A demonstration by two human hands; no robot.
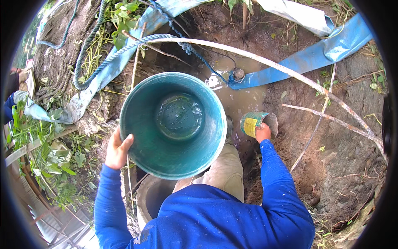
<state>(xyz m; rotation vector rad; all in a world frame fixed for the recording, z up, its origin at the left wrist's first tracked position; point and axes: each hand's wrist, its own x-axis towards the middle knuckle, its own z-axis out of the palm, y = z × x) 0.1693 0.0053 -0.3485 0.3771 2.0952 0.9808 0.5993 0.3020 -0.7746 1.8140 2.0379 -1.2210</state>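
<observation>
My left hand (118, 149) grips the outer wall of a large teal bucket (139, 120), held up with its open mouth toward me; a little water lies in its bottom. My right hand (263, 133) holds a small metal can (252, 123) with a yellow label, tipped on its side low against the muddy pit wall, just above brown water (244, 99). Both my sleeves are blue. My knee in beige trousers (226, 170) shows below the bucket.
A blue flat hose (319, 54) runs from the upper right to a small fitting (238, 74) in the water. Blue-green rope (89, 45) and a pale bent stick (290, 72) cross the pit. A concrete ring (147, 195) sits lower left. Another person's arm (12, 89) shows far left.
</observation>
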